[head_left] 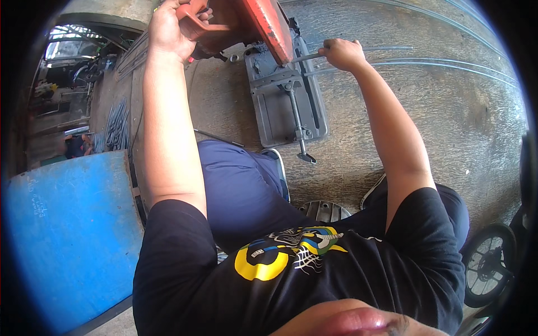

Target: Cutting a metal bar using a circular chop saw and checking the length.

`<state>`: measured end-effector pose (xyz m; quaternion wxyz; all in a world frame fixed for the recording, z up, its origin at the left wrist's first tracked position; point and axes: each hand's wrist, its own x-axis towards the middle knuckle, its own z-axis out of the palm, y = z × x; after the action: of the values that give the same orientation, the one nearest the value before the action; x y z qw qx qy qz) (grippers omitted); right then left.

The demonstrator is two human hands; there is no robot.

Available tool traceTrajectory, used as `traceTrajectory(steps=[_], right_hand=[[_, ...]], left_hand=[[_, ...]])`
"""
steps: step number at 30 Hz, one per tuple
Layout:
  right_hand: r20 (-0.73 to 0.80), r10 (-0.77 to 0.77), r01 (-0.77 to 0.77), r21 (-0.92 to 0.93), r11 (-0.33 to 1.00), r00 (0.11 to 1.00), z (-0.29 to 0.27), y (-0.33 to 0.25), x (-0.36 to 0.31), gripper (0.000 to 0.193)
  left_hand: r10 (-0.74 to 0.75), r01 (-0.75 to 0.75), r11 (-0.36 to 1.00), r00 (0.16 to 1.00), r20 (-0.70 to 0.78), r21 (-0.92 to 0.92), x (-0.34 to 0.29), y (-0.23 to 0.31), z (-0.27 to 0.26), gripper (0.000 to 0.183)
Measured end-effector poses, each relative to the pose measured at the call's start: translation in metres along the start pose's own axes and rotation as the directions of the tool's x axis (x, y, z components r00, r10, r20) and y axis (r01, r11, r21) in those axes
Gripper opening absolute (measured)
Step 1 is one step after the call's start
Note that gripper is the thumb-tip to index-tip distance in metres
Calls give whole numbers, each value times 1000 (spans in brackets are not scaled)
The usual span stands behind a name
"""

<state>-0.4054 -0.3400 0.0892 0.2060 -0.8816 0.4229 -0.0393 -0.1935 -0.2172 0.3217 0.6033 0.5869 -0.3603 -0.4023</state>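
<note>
At the upper left my left hand [170, 35] is closed round the orange-red handle [207, 27] of a chop saw. The saw's scuffed red blade guard [268, 29] slants down over its grey metal base [273, 119]. A clamp screw [295, 111] with a small crank runs along that base toward me. Right of the guard, my right hand [343, 54] is closed on a thin metal rod [389, 48], whose left end reaches the saw's clamp area beneath the guard. The cutting edge of the blade is hidden behind the guard.
More long thin rods [437, 63] lie on the worn floor to the right. A blue panel [78, 218] stands at my left, with a bundle of metal rods [116, 126] beyond it. A spoked wheel [488, 266] is at the lower right. My legs straddle a slatted round piece [324, 211].
</note>
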Motion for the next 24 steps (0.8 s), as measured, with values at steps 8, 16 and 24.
traceTrajectory(steps=[8,16,24], right_hand=[[-9,-2,2,-14,1000,1000,0,0,-1,32],[-4,6,-6,-21,1000,1000,-1,-1,-1,33],[-24,-6,6,-14,1000,1000,-2,0,-1,33]], left_hand=[[-33,34,999,999,44,-19,3,0,-5,36],[49,-49,998,999,17,29,0,-1,1,35],[-2,2,1000,1000,12,13,3,1,-5,33]])
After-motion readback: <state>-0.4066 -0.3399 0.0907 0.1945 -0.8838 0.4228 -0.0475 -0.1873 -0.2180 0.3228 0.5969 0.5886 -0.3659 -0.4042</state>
